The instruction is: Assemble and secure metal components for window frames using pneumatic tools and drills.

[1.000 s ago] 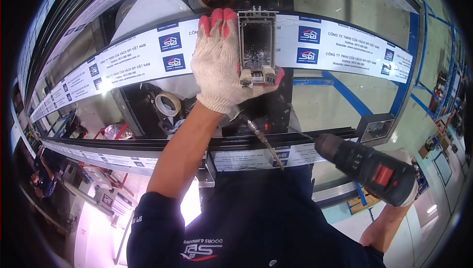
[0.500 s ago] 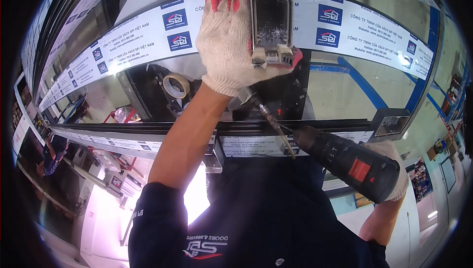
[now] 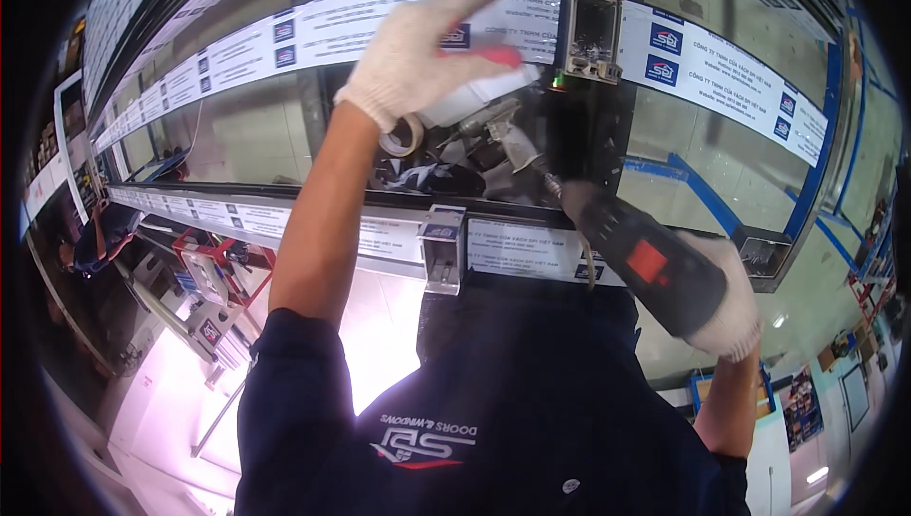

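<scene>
My left hand [image 3: 427, 56], in a white knit glove with red fingertips, hovers over the far frame bar. Its fingers are spread and nothing is in them. To its right, a short hollow metal profile piece [image 3: 595, 27] stands on that bar, apart from the hand. My gloved right hand [image 3: 729, 302] is wrapped round a black cordless drill [image 3: 622, 245] with a red patch. The drill points up and left, its front end over the near bar. Just beyond its tip lies a grey gun-shaped tool [image 3: 512, 139], which the drill partly overlaps.
The long frame bars wear white printed film [image 3: 716, 70]. On the near bar stands another hollow metal piece [image 3: 443, 250]. Between the bars lie a tape roll [image 3: 403, 136] and a dark cloth [image 3: 436, 179]. Blue metal supports [image 3: 702, 191] show at the right.
My left hand has let go of the hollow profile piece and moved away to its left, fingers opening. The drill has shifted slightly left and up. The view has shifted too.
</scene>
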`<state>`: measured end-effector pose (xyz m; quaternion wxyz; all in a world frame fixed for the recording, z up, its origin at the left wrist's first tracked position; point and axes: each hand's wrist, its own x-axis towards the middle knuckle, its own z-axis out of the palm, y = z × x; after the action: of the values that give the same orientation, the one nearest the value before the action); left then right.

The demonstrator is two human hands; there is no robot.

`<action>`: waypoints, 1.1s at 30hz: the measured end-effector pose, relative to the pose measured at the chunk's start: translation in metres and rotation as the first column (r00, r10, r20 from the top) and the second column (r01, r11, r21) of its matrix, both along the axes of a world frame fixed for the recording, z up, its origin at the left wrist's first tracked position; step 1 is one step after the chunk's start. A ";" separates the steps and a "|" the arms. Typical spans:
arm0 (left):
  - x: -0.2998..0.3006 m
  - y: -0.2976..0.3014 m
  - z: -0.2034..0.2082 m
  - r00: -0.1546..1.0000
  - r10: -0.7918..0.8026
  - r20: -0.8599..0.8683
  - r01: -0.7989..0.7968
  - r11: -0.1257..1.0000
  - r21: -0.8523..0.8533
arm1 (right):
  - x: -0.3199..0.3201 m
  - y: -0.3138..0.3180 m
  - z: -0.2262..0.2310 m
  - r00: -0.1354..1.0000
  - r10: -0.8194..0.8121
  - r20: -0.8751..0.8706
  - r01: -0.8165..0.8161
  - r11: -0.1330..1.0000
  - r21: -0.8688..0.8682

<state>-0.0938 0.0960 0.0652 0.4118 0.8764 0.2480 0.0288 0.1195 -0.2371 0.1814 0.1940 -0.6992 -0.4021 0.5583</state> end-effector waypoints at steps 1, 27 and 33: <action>-0.018 0.004 0.014 0.996 0.056 -0.069 -0.045 0.988 0.150 | -0.010 0.012 0.000 0.998 0.056 0.040 -0.056 0.998 -0.006; -0.281 -0.196 0.056 0.591 0.792 0.154 -0.714 0.603 -0.357 | -0.272 0.211 -0.188 0.835 0.186 0.518 -0.328 0.924 0.196; -0.288 -0.194 0.060 0.609 0.786 0.108 -0.710 0.601 -0.368 | -0.274 0.234 -0.202 0.851 0.243 0.465 -0.332 0.936 0.119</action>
<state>-0.3819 -0.0978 0.1247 0.5122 0.6072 0.5402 0.2776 -0.1549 -0.0029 -0.0207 0.0789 -0.7168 -0.5889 0.3649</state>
